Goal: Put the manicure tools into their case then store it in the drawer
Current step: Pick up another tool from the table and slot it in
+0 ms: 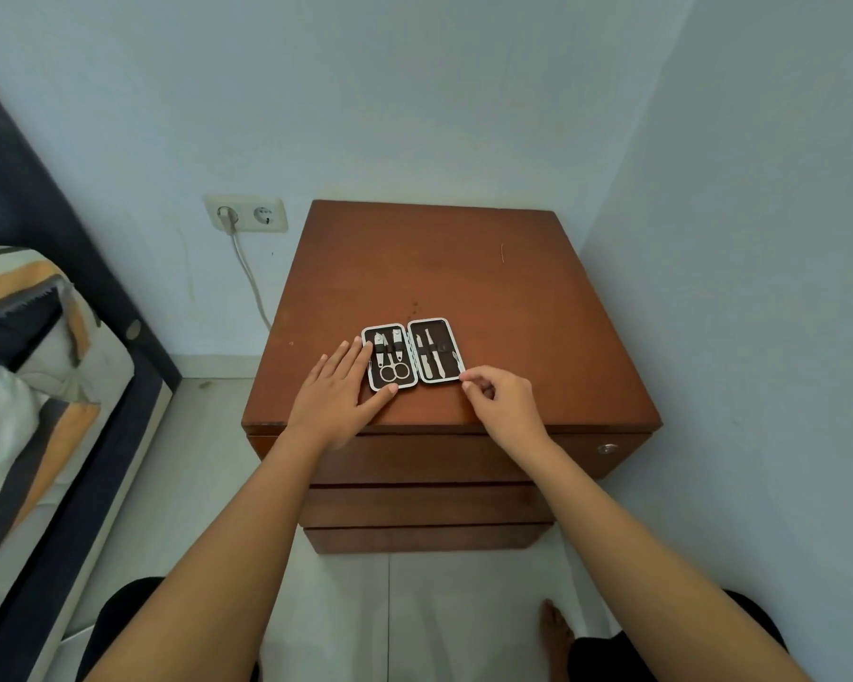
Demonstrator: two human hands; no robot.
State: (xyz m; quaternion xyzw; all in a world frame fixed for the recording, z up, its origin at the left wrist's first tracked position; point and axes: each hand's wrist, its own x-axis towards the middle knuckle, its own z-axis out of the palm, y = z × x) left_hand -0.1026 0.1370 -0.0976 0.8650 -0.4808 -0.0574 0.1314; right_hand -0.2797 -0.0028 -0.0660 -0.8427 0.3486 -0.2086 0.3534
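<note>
I see the manicure case lying open and flat on the brown wooden counter, near its front edge and a little left of centre. It is a small hinged case with rounded corners, a pale rim around each half and a dark lining inside. The left half holds a pair of scissors with round finger loops toward me, flanked by what look like two clippers under a dark strap; the right half holds slim metal tools lying lengthwise, too small for me to tell apart. My left hand lies flat on the counter, fingers spread and straight, its fingertips touching the left rim of the case and the thumb against the case's near left corner; the grip is spread, closed on nothing. My right hand sits just at the near right corner of the case, fingers curled in with thumb and forefinger pressed together; whether they pinch the rim or something tiny, I cannot tell. Below the counter top, three drawer fronts are stacked, all closed, with a small round metal lock at the upper right. Left of the unit, a wall socket carries a white cable, and a bed with striped bedding stands further left.
</note>
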